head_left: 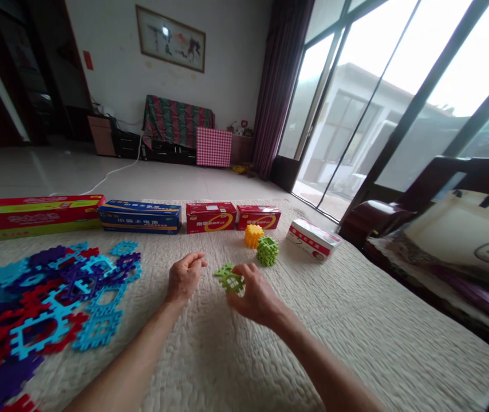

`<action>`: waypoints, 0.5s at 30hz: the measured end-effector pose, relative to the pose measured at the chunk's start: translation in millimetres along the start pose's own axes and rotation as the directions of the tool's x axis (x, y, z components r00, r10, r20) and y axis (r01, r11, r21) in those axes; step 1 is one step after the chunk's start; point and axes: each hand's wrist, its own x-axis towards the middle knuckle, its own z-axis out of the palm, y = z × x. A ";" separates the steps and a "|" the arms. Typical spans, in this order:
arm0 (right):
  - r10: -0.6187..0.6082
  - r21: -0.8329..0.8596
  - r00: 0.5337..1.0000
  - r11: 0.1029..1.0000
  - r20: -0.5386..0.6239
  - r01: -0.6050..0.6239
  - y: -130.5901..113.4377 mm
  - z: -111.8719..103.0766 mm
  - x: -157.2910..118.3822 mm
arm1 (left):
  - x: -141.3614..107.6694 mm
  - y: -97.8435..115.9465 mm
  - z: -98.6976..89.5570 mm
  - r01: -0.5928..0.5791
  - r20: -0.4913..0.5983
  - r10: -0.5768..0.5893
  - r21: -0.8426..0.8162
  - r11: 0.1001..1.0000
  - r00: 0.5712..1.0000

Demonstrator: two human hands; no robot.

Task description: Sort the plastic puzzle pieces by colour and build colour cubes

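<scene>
My right hand (255, 293) grips light green toothed pieces (232, 280) between thumb and fingers, just above the cream quilted cover (210, 355). To their left is my left hand (185, 277), its fingers curled together and pointing toward the green pieces without touching them; whether something small is in it is hidden. Beyond my right hand stands a green block built of toothed pieces (267, 251), and a yellow-orange one (253, 236) is right behind it. A wide pile of blue, red and purple toothed pieces (99, 327) lies on the left.
Along the far edge stand a long red-and-green box (38, 216), a blue box (140, 217) and two red boxes (211, 218) (259, 217). A white-and-red box (314, 239) lies at an angle on the right. A dark wooden seat (382, 214) is beside the cover.
</scene>
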 end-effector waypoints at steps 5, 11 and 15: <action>0.113 -0.048 0.952 0.990 -0.286 -0.132 35.9 -40.4 28.1 | -1.4 2.2 -0.4 0.013 0.009 -0.013 -0.006 1.000 1.000; 0.168 -0.138 0.915 0.963 -0.366 -0.232 73.2 -65.8 54.9 | -0.7 -0.4 -0.1 0.011 0.013 -0.012 0.004 1.000 1.000; 0.108 -0.155 0.912 0.971 -0.397 -0.182 79.1 -63.4 57.9 | -0.3 -2.6 0.2 0.018 0.014 -0.018 0.011 1.000 1.000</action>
